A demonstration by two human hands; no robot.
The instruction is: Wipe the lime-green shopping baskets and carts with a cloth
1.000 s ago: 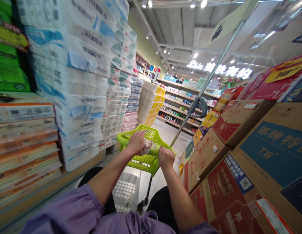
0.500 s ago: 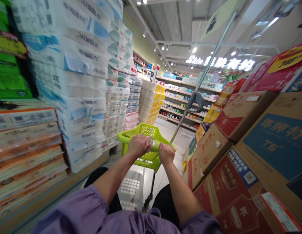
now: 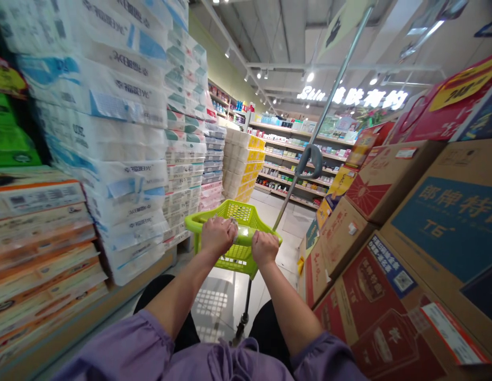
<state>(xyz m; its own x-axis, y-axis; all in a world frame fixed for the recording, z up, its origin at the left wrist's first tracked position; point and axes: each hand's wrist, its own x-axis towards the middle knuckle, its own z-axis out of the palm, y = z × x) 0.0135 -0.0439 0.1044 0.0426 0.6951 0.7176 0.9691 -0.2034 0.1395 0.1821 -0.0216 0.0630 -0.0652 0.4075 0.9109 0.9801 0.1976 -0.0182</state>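
A lime-green plastic shopping cart (image 3: 246, 210) stands right in front of me, its basket walls pierced by a grid of holes. My left hand (image 3: 218, 236) is closed around the left part of the cart's handle (image 3: 243, 233). On the handle's right part, my right hand (image 3: 265, 247) is wrapped in a fist. A short piece of the handle between the hands shows a clear, shiny cover. The bit of basket floor I can see holds nothing I can make out; my hands and the handle hide some of it.
Tall stacks of wrapped tissue packs (image 3: 126, 143) line the left side. Cardboard cartons (image 3: 436, 233) are piled on the right. A metal pole with a grey grip (image 3: 310, 161) leans upward ahead. Stocked shelves (image 3: 297, 153) stand across the back, with pale floor tiles (image 3: 287, 233) leading there.
The tissue stacks, cartons and cart have all shifted slightly left in view. The left-hand stacks look a little nearer. Both my hands have stayed on the handle.
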